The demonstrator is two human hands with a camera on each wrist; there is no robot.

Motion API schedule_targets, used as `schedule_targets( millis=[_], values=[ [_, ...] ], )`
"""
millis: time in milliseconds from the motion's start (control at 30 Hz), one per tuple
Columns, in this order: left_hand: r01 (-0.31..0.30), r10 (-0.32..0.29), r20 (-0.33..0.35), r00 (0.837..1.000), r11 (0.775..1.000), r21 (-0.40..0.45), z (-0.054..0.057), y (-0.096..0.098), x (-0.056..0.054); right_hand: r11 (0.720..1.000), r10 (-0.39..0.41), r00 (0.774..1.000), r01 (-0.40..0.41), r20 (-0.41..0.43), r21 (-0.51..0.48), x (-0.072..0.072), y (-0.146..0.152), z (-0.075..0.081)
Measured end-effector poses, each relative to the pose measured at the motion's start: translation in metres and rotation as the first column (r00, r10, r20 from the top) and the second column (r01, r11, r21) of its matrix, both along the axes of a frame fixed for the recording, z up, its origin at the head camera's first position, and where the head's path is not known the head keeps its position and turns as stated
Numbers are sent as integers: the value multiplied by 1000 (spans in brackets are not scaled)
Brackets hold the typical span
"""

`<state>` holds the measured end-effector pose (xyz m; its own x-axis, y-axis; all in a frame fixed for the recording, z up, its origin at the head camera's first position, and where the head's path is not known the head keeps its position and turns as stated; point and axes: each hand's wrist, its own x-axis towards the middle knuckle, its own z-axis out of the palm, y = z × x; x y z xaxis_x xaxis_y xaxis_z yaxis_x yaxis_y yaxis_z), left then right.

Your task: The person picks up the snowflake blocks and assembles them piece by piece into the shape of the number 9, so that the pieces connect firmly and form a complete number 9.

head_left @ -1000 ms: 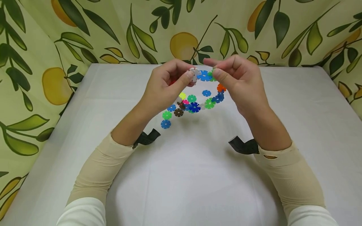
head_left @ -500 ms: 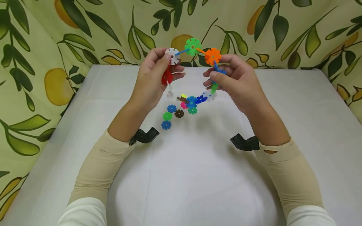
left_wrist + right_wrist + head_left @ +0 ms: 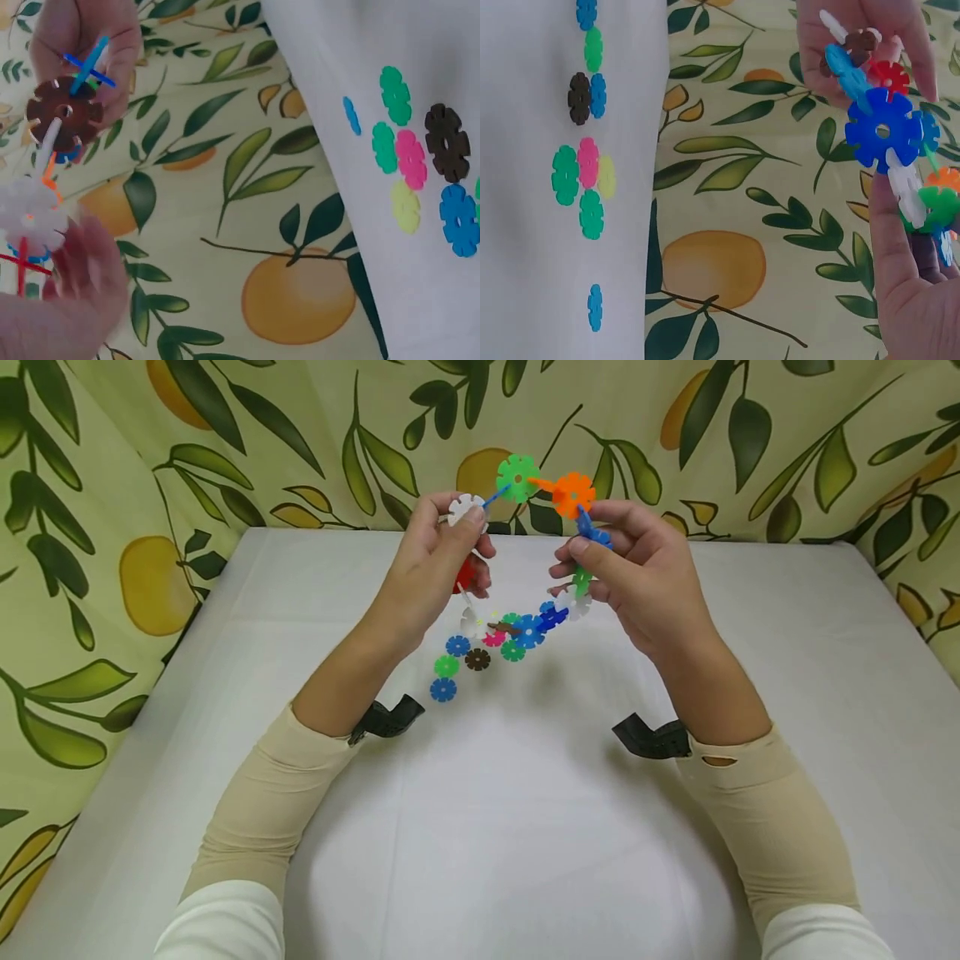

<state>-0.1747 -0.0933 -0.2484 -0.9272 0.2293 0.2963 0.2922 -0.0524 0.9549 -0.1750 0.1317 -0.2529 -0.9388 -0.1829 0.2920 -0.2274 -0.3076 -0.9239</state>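
Observation:
A loop of notched plastic discs, slotted edge to edge, hangs between both hands above the table. My left hand pinches a white disc of it under the thumb, with a red disc by the fingers. My right hand holds the other side at a blue disc, just below an orange disc. A green disc tops the loop. In the right wrist view, a dark blue disc faces the camera. In the left wrist view, a brown disc joins a white one.
Several loose discs lie on the white tabletop, among them a blue disc, a light green disc and a dark brown disc. A leaf-patterned curtain rises behind the table's back edge.
The loop was lower and partly hidden by the hands a second ago; both hands then raised and spread it upright. Since half a second ago it has shifted slightly right.

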Motion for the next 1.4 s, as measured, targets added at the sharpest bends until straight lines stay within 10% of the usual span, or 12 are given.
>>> schedule_targets(
  millis=[100,200,267,400,467,633,900,1000,1133,1200,1300,1400],
  values=[
    [-148,127,-252,959,987,-65,-4,0,-1,999,-37,999,37,7,-3,-2,-1,-2],
    [-327,170,-577,799,928,-179,-7,1,2,996,-85,996,84,19,17,-4,-1,-4],
    [-371,84,-662,745,877,-306,-9,3,8,992,-114,993,114,12,54,-4,-2,-6],
    [-153,-122,-404,907,797,-585,-10,12,18,973,-113,988,131,-102,190,-1,-9,-10],
    [56,-191,-197,962,840,-539,-13,16,18,944,-103,978,153,-179,293,1,-14,-13],
    [329,-319,98,943,938,-108,-19,20,12,896,-80,956,193,-281,400,1,-24,-20],
    [181,-183,69,981,983,38,-15,9,-1,969,21,993,8,-115,246,-17,-12,-31],
    [197,-209,60,976,968,158,-13,4,-4,822,81,995,-34,-58,568,-26,-10,-44],
    [271,-312,72,948,901,339,-11,3,-6,354,275,961,-138,38,925,-31,-14,-61],
    [292,-354,82,931,863,413,-10,4,-6,200,333,940,-140,67,970,-30,-19,-66],
    [305,-397,89,914,814,493,-10,5,-7,131,353,933,-124,70,984,-27,-25,-70],
    [299,-406,85,910,785,543,-10,7,-6,166,332,942,-118,58,979,-24,-27,-71]
  ],
)
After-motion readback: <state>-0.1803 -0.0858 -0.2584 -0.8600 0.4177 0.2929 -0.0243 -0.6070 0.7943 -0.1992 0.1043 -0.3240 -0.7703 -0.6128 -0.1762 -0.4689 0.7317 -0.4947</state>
